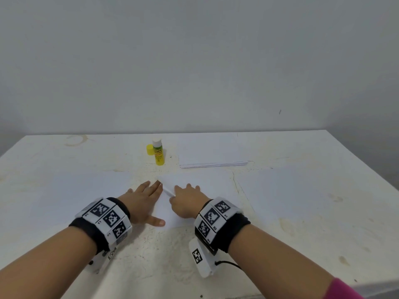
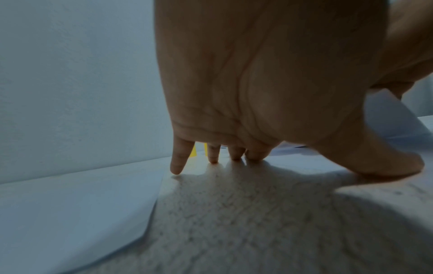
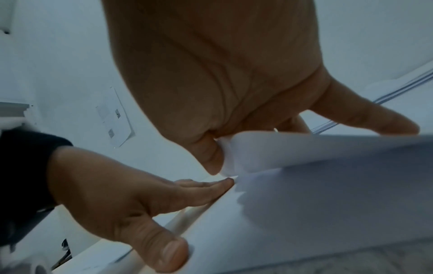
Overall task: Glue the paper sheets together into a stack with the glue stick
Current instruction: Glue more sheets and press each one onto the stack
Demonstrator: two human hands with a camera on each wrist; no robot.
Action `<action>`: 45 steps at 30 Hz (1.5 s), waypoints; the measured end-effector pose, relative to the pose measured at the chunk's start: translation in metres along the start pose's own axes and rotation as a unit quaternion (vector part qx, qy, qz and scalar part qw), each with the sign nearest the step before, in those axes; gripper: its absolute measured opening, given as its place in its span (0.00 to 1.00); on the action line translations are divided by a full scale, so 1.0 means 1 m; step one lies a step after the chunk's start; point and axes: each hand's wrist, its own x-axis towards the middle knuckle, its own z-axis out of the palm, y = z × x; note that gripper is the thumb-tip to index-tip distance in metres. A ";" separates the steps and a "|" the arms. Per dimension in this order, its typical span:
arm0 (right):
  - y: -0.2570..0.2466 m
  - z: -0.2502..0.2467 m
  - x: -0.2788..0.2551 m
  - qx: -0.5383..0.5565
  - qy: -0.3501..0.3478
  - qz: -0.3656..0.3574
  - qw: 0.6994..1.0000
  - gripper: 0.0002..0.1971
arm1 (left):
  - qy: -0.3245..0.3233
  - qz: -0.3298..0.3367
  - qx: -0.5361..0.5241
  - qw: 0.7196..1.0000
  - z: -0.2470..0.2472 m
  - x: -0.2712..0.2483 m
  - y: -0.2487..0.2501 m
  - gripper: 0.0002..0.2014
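Both hands are down at the near middle of the tabletop, working the same sheet. The left hand lies flat with fingers straight and spread, its thumb and forefinger along the sheet's left edge, pinning it. The right hand sits just beside it on the right, and in the right wrist view its thumb and fingers pinch a lifted left corner of the sheet, which curls up off the paper below.

What the next move turns on, I judge, is the glue stick. It stands upright, uncapped, straight ahead on the far side of the hands, slightly left of the gap between them, its long axis vertical. Its yellow cap lies touching it on the left. The left hand looks a little nearer, but it is busy holding the paper down.

A stack of sheets lies far right of the glue stick, well apart from the hands. More single sheets lie flat to the left and right of the middle one.
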 end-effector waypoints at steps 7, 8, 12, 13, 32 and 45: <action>-0.009 -0.002 -0.003 0.028 0.002 0.066 0.997 0.25 | -0.002 0.017 -0.003 1.000 -0.002 -0.002 -0.001 0.70; -0.010 -0.002 -0.005 0.029 0.003 0.070 0.997 0.26 | -0.001 0.017 -0.001 1.000 -0.002 -0.001 -0.001 0.70; -0.014 -0.003 -0.013 0.036 0.006 0.076 0.996 0.28 | -0.002 0.017 0.008 1.000 -0.002 0.000 -0.001 0.69; -0.015 -0.003 -0.014 0.040 0.005 0.076 0.996 0.28 | -0.003 0.017 0.010 1.000 -0.002 0.000 -0.001 0.69; -0.015 -0.003 -0.022 0.041 -0.021 0.070 0.996 0.35 | -0.001 0.009 0.002 1.000 -0.002 -0.002 0.000 0.62; -0.017 -0.004 -0.027 0.040 -0.023 0.062 0.997 0.33 | 0.000 0.013 -0.003 1.000 -0.001 -0.001 -0.001 0.66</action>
